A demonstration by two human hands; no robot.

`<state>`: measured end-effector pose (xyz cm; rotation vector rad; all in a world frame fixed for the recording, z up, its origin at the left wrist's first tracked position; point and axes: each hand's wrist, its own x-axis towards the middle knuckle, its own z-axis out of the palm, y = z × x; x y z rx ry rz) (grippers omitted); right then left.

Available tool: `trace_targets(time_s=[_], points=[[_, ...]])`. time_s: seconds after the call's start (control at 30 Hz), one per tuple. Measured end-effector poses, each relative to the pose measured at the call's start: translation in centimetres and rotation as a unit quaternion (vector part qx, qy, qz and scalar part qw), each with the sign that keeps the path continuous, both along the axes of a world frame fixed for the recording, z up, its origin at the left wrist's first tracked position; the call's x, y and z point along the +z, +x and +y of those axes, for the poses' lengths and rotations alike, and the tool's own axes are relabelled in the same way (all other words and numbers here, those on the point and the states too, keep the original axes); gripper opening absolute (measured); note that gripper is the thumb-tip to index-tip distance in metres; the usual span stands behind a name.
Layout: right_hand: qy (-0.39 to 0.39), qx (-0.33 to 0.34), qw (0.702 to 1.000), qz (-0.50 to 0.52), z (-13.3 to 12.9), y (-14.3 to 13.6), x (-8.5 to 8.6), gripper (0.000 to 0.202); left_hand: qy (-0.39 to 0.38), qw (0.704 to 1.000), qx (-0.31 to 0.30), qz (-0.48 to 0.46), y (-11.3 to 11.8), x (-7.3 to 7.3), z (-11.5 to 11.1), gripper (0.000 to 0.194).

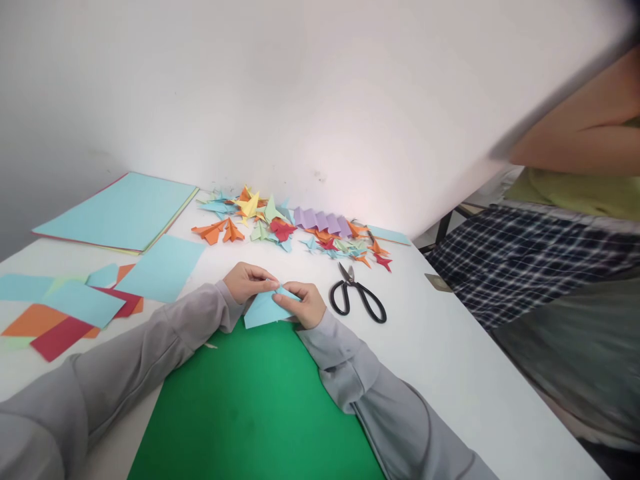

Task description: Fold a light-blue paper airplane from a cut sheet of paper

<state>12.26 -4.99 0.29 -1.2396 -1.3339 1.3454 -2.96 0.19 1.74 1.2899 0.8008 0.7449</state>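
Observation:
A light blue piece of paper (267, 311), partly folded, is held just above the far end of a green sheet (255, 407). My left hand (249, 281) pinches its upper edge from the left, fingers pressed together. On the right, my right hand (305, 305) grips the same paper, its thumb lying on the top face. Both hands' fingertips almost meet at the paper's top. Black-handled scissors (357, 293) lie with blades parted, to the right of my right hand.
Folded paper shapes (270, 217) in several colours and a purple pleated strip (323, 221) lie along the wall. Large sheets (125, 210) and loose coloured pieces (55, 313) are at left. A person in a plaid garment (530, 260) stands at right beyond the table edge.

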Motion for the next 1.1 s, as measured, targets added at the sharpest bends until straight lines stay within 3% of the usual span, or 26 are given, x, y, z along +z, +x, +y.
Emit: trace_targets(time_s=[0.43, 0.77, 1.1], points=[[0.06, 0.005, 0.996, -0.068, 0.1, -0.11, -0.12, 0.03, 0.002, 1.0, 0.018, 0.002, 0.27, -0.22, 0.07, 0.024], [0.032, 0.012, 0.998, -0.045, 0.1, -0.08, -0.21, 0.04, 0.017, 0.999, 0.027, 0.012, 0.42, 0.05, -0.11, 0.023], [0.075, 0.011, 0.996, -0.037, 0.54, -0.05, -0.1, 0.042, -0.047, 0.998, 0.04, -0.021, 0.35, 0.2, -0.21, 0.03]])
